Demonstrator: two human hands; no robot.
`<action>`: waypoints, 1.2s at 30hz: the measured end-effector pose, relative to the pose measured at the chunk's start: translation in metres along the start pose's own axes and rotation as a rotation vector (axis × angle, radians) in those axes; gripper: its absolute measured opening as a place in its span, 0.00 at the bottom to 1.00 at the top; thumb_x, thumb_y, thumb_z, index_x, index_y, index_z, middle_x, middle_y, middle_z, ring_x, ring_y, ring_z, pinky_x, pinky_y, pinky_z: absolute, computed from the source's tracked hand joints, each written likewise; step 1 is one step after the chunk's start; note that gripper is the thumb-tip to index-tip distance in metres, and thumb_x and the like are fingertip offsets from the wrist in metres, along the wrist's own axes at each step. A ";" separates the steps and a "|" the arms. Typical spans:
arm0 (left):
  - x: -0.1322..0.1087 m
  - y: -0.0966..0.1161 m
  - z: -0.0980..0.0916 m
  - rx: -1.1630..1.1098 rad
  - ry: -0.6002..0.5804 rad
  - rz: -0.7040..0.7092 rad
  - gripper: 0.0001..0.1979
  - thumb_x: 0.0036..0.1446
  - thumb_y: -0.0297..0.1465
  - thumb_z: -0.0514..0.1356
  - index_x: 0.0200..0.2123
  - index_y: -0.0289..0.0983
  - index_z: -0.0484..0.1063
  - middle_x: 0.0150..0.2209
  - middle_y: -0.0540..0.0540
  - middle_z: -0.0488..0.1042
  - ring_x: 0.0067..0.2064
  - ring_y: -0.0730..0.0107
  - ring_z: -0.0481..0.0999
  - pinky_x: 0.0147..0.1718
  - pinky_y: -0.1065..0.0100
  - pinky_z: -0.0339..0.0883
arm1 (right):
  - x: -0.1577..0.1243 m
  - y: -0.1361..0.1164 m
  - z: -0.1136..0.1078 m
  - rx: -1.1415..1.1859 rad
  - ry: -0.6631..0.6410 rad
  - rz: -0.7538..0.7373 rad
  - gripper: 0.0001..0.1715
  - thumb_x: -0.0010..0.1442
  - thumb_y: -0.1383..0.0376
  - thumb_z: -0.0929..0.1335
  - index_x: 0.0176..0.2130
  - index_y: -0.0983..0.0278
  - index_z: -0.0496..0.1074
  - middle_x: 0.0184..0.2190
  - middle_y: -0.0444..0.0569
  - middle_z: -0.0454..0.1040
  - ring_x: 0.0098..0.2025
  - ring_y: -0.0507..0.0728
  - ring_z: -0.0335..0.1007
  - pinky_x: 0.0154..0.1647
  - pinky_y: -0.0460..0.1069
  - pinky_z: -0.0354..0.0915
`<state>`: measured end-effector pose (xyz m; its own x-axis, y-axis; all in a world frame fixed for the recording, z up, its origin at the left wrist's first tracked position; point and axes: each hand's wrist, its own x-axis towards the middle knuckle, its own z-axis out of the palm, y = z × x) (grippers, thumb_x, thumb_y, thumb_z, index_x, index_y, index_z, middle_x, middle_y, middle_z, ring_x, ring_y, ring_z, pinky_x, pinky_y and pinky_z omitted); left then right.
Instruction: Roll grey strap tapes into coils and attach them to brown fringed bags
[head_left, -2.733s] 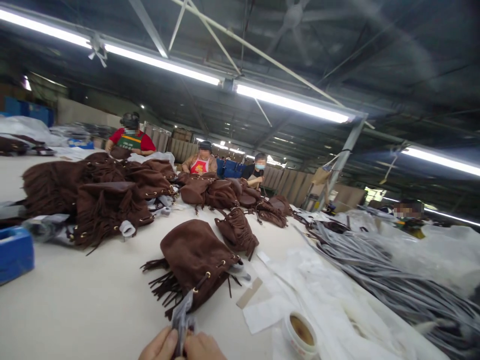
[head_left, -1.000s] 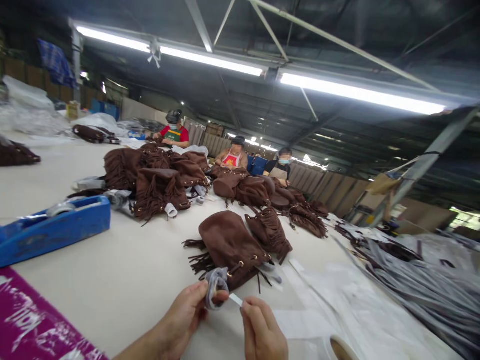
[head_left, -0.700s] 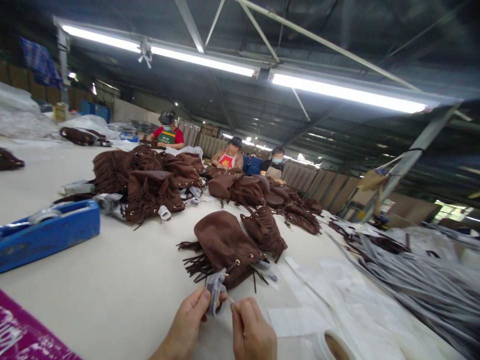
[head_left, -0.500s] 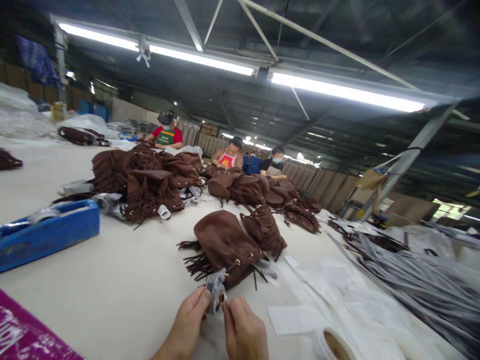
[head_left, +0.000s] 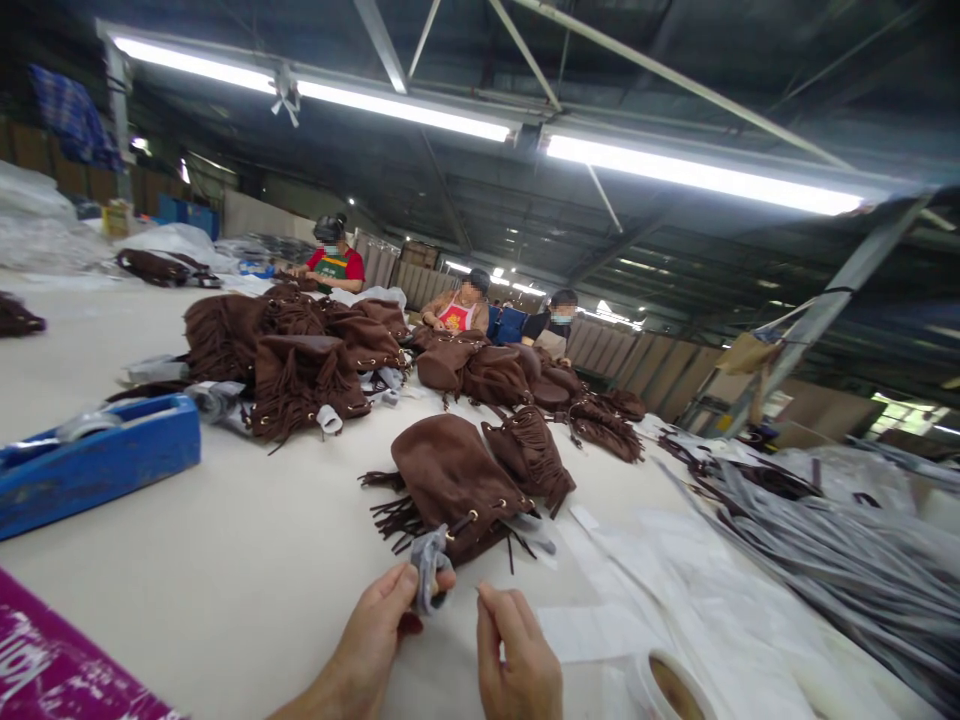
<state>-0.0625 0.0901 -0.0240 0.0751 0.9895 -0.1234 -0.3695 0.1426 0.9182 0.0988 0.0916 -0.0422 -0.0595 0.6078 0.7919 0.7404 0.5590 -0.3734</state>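
My left hand (head_left: 379, 625) is closed around a bag strap wrapped in grey plastic (head_left: 429, 558), bunched into a small loop. The strap sits at the drawstring edge of a dark brown fringed bag (head_left: 448, 470) lying on the white table (head_left: 270, 590). My right hand (head_left: 519, 650) is a little to the right, apart from the strap, with thumb and forefinger pinched together. Whatever may be between those fingertips is too small to make out. Behind the bag rests a second brown piece with fringe (head_left: 531, 452).
A blue tape dispenser (head_left: 112, 465) stands at left, above a purple printed package (head_left: 52, 650). A tape roll (head_left: 667, 690) and white sheets (head_left: 600, 632) lie at right, beside grey wrapped straps (head_left: 817, 560). Several brown bags (head_left: 307, 385) are piled further back, where three people work.
My right hand has drawn away from the strap to the right, leaving a gap. The left hand has stayed nearly in place, still holding the strap, whose loop shows more openly.
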 end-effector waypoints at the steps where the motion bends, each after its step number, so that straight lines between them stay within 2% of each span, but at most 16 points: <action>1: 0.000 -0.001 0.001 -0.010 -0.007 -0.005 0.33 0.45 0.58 0.60 0.41 0.36 0.76 0.41 0.42 0.77 0.44 0.57 0.67 0.39 0.64 0.56 | -0.001 0.000 0.001 -0.046 -0.011 -0.021 0.15 0.68 0.63 0.58 0.40 0.61 0.73 0.26 0.46 0.72 0.28 0.54 0.73 0.29 0.44 0.65; 5: -0.001 -0.002 0.001 -0.062 0.004 -0.031 0.33 0.41 0.58 0.62 0.40 0.36 0.76 0.39 0.43 0.78 0.43 0.57 0.68 0.39 0.64 0.56 | -0.004 -0.005 0.007 -0.177 -0.095 -0.102 0.18 0.68 0.66 0.57 0.40 0.61 0.74 0.27 0.48 0.73 0.27 0.55 0.74 0.25 0.44 0.64; 10: -0.002 0.003 -0.001 -0.045 0.014 -0.005 0.32 0.41 0.59 0.62 0.36 0.36 0.77 0.36 0.44 0.77 0.38 0.61 0.67 0.38 0.65 0.56 | -0.008 -0.011 0.012 -0.101 -0.180 -0.119 0.20 0.68 0.66 0.56 0.45 0.61 0.73 0.30 0.49 0.74 0.30 0.55 0.74 0.29 0.44 0.65; 12: -0.001 0.003 -0.001 -0.020 0.012 0.022 0.32 0.41 0.59 0.62 0.35 0.36 0.77 0.34 0.45 0.77 0.37 0.62 0.67 0.37 0.66 0.56 | -0.007 -0.013 0.011 -0.013 -0.204 -0.060 0.18 0.68 0.64 0.57 0.44 0.60 0.73 0.31 0.49 0.74 0.31 0.55 0.74 0.31 0.44 0.66; 16: 0.001 -0.001 0.001 0.061 -0.006 0.076 0.34 0.38 0.62 0.62 0.31 0.35 0.76 0.28 0.47 0.73 0.31 0.66 0.63 0.32 0.67 0.56 | -0.003 -0.013 0.010 0.094 -0.195 0.087 0.17 0.68 0.60 0.60 0.34 0.59 0.74 0.28 0.46 0.73 0.30 0.54 0.71 0.31 0.45 0.63; 22: -0.003 -0.003 0.003 0.097 -0.010 0.095 0.32 0.42 0.61 0.61 0.32 0.36 0.76 0.27 0.49 0.71 0.31 0.67 0.63 0.32 0.68 0.56 | -0.004 -0.008 0.013 0.236 -0.214 0.241 0.12 0.64 0.58 0.65 0.34 0.61 0.74 0.29 0.45 0.76 0.31 0.54 0.73 0.31 0.44 0.66; 25: -0.003 -0.002 0.002 0.097 -0.006 0.089 0.32 0.43 0.60 0.60 0.33 0.36 0.76 0.29 0.48 0.73 0.33 0.65 0.64 0.33 0.68 0.56 | -0.003 -0.008 0.014 0.316 -0.240 0.329 0.13 0.63 0.58 0.65 0.32 0.62 0.74 0.28 0.45 0.77 0.30 0.54 0.73 0.31 0.44 0.66; 31: 0.001 -0.005 0.002 0.133 -0.020 0.116 0.33 0.42 0.61 0.60 0.32 0.36 0.76 0.28 0.48 0.73 0.33 0.64 0.65 0.33 0.67 0.57 | 0.001 -0.012 0.013 0.417 -0.239 0.390 0.16 0.62 0.56 0.65 0.31 0.63 0.74 0.27 0.46 0.77 0.30 0.55 0.72 0.31 0.45 0.66; 34: 0.000 -0.005 0.004 0.141 -0.021 0.114 0.33 0.42 0.61 0.60 0.32 0.36 0.76 0.29 0.47 0.73 0.34 0.63 0.66 0.34 0.66 0.57 | 0.005 -0.011 0.011 0.487 -0.202 0.510 0.21 0.61 0.51 0.66 0.28 0.64 0.74 0.24 0.45 0.75 0.27 0.54 0.69 0.30 0.46 0.65; 36: -0.001 -0.004 0.004 0.137 -0.027 0.097 0.32 0.43 0.61 0.60 0.32 0.36 0.76 0.31 0.47 0.75 0.35 0.62 0.67 0.35 0.66 0.57 | 0.008 -0.010 0.009 0.589 -0.163 0.650 0.25 0.57 0.45 0.67 0.27 0.64 0.72 0.20 0.42 0.69 0.22 0.52 0.63 0.23 0.45 0.61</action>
<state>-0.0575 0.0884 -0.0261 0.0711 0.9972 -0.0232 -0.2461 0.0401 0.9684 0.0850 0.0959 -0.0370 0.1246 0.9532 0.2754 0.1995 0.2478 -0.9480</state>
